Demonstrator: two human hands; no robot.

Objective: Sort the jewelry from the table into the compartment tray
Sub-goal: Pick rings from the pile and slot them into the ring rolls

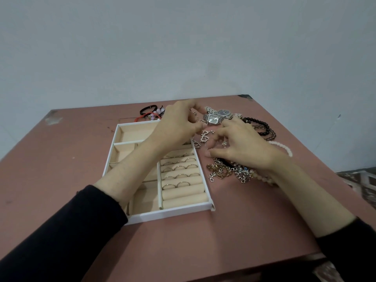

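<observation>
- The left hand (179, 123) is reached across the far corner of the compartment tray (168, 214). Its thumb and forefinger are closed on what appears to be a small silver piece (200, 120), just beside the square watch (213, 119).
- The right hand (242, 143) is held low over the tabletop (203, 241) with its fingers curled down among the heart earrings (204, 136). Whether anything is held in it cannot be told.
- The step in hand is judged to be the picking out of small earrings from the loose jewelry to the right of the tray.
- Each piece should be pinched at the fingertips and lifted straight up, so that neighbouring hooks are not dragged along.
- A matching pair is best gathered first and set together in one open compartment. The ring rolls are already threaded with rings (179, 167).
- The chain heap (221, 171) lies under the right wrist, so the wrist should be kept raised so that links are not snagged or swept off.
- The left forearm is passed over the tray, and care is needed that the seated rings are not brushed.
- The watches, the black bead bracelet (261, 128) and the white bead bracelet (284, 147) are not yet sorted. Much of the task is judged to be left.
</observation>
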